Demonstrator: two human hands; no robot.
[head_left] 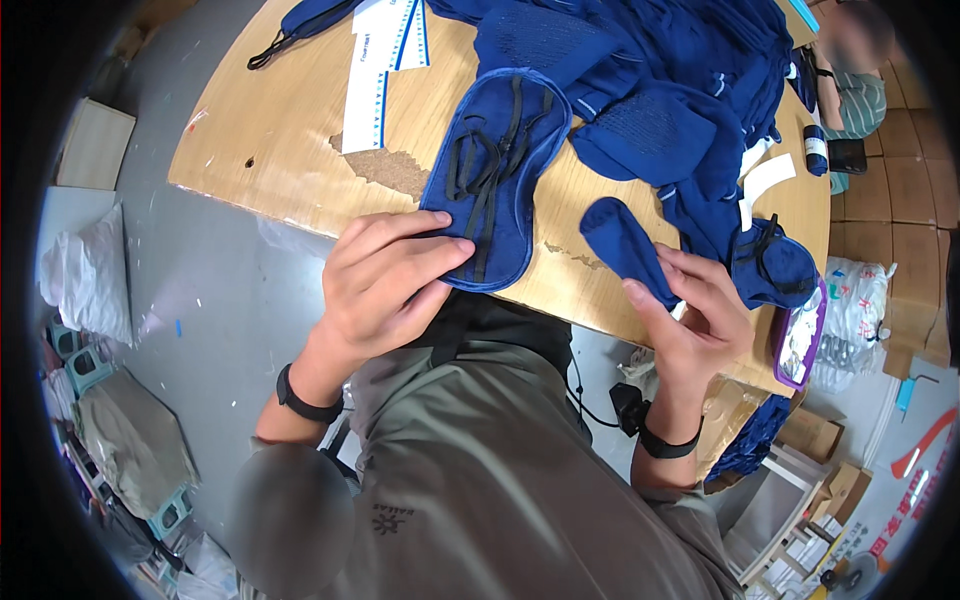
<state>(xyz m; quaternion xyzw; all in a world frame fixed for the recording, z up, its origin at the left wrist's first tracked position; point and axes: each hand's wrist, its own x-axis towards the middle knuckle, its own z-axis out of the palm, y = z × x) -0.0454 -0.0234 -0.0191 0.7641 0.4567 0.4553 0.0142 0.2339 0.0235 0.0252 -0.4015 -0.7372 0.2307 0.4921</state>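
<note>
A navy sleep eye mask (522, 165) lies on the near part of the wooden table (290, 160), with black elastic straps gathered in a loose tangle on top. My left hand (392, 282) grips its lower left edge, fingers over the fabric and thumb at the rim. To the right, my right hand (705, 315) pinches the lower end of a narrow, rounded navy cloth piece (622, 240), tilted up to the left. What this piece is exactly, I cannot tell. Just beyond it spreads a large heap of navy fabric items (650, 120) with ribbed patches.
White paper strips with blue edging (366, 105) lie at the far left of the table. Another navy piece with black cord (775, 262) and a purple-rimmed tray (800, 335) sit at right. A person (855, 100) is at the far right, near stacked cartons (905, 190).
</note>
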